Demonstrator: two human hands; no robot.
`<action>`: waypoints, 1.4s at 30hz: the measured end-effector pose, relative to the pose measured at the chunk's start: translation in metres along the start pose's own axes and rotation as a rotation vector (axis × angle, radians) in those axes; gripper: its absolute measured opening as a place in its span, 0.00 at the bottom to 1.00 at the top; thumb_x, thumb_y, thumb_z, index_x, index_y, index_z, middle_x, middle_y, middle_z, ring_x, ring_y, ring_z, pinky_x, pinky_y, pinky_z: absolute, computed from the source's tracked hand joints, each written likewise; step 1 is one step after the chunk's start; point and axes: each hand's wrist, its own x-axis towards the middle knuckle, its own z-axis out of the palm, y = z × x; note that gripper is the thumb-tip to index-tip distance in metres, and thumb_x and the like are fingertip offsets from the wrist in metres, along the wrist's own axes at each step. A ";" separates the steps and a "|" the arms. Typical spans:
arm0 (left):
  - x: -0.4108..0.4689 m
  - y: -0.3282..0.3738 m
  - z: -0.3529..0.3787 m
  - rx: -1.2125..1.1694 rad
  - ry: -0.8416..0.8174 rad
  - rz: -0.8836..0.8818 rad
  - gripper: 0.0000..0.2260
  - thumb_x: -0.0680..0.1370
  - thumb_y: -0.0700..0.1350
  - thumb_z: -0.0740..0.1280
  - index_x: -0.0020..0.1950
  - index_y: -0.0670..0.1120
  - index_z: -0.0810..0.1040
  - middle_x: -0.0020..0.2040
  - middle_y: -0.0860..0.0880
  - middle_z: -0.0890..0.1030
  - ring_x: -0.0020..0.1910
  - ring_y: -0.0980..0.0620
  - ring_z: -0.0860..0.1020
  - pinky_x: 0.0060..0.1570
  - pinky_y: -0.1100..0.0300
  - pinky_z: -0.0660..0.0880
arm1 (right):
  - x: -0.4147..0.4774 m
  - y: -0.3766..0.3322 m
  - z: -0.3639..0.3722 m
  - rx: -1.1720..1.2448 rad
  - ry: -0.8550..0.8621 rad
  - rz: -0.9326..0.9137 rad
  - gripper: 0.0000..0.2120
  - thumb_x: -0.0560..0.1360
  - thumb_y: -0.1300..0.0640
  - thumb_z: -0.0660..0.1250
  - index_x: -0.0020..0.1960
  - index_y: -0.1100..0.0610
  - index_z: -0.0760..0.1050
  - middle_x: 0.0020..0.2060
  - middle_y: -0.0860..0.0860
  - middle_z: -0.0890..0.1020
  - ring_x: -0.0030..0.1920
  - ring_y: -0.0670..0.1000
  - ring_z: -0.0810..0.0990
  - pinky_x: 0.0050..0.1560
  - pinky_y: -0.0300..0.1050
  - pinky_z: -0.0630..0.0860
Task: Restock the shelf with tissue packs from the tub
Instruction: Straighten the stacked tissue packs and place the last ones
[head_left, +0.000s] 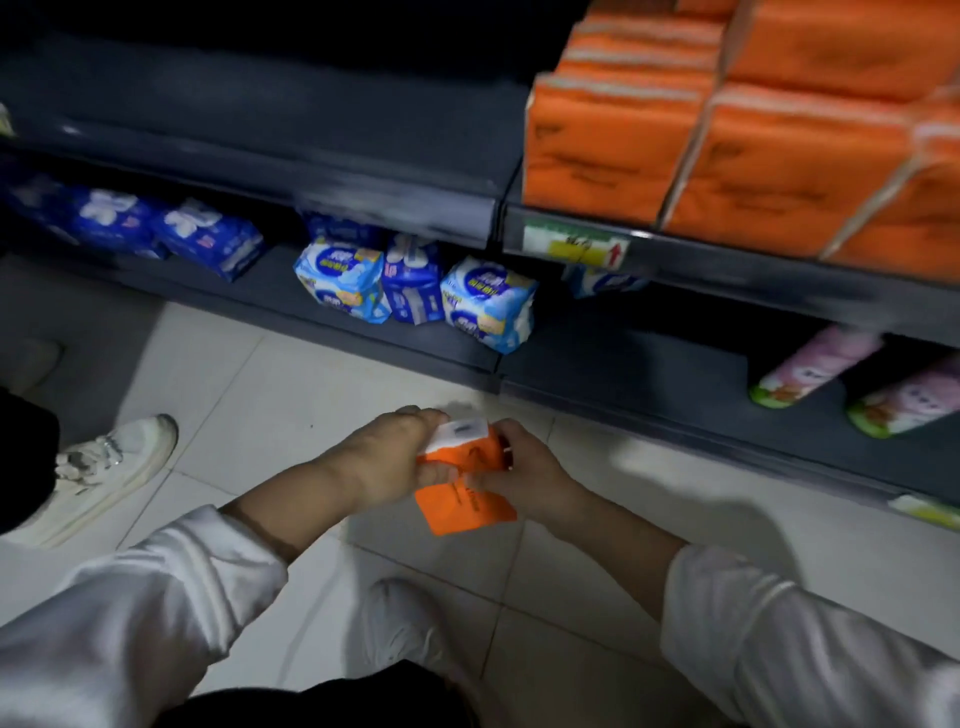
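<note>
Store aisle, pale tile floor (270, 395), dark grey shelf (363, 176) straight ahead. Upper part of the frame was motion-blurred.

Pack (467, 512): small, orange, with a white end flap facing up and away. It was held low over the floor, just in front of the shelf's bottom edge, not on any tier.

Left hand (384, 457) gripped its left side, fingers (423, 415) curled over the top near the white flap. Right hand (524, 470) gripped the right side, fingers wrapped onto the pack face. Both hands were closed on the same pack and close together, almost touching. White sleeves (171, 587) were pushed up the forearms.

Orange stack (727, 135): matching larger bundles filled the upper tier at right, some tied with pale strapping. Left half of that tier showed bare shelf board. Tag (574, 247), yellow and green with a red arrow, sat on the rail under the stack.

Bottom tier: blue packs (410, 291) in a loose cluster at centre, more at far left; pink packs (815, 364) lying flat at right.

White shoe (111, 467) stood on the floor at left, well apart from the hands. Another pale shoe (405, 623) was below the hands.
</note>
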 end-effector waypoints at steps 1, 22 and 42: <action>-0.003 0.009 -0.006 0.011 0.037 0.011 0.24 0.74 0.55 0.68 0.67 0.47 0.69 0.60 0.47 0.74 0.59 0.48 0.73 0.57 0.61 0.67 | -0.006 -0.004 -0.005 0.012 0.020 -0.018 0.18 0.70 0.63 0.71 0.57 0.59 0.70 0.45 0.49 0.75 0.43 0.46 0.73 0.38 0.32 0.69; -0.067 0.191 -0.053 -0.517 0.669 0.137 0.10 0.75 0.49 0.69 0.53 0.50 0.74 0.44 0.51 0.79 0.46 0.50 0.77 0.41 0.58 0.69 | -0.147 -0.036 -0.128 0.532 0.479 -0.075 0.39 0.66 0.53 0.77 0.70 0.59 0.62 0.59 0.55 0.79 0.57 0.52 0.79 0.47 0.41 0.75; -0.076 0.310 -0.080 -0.780 0.718 0.244 0.12 0.74 0.51 0.69 0.55 0.48 0.77 0.48 0.49 0.82 0.48 0.49 0.80 0.52 0.50 0.76 | -0.261 -0.066 -0.213 0.639 0.519 -0.340 0.23 0.73 0.67 0.67 0.63 0.50 0.66 0.52 0.54 0.80 0.56 0.55 0.79 0.58 0.53 0.75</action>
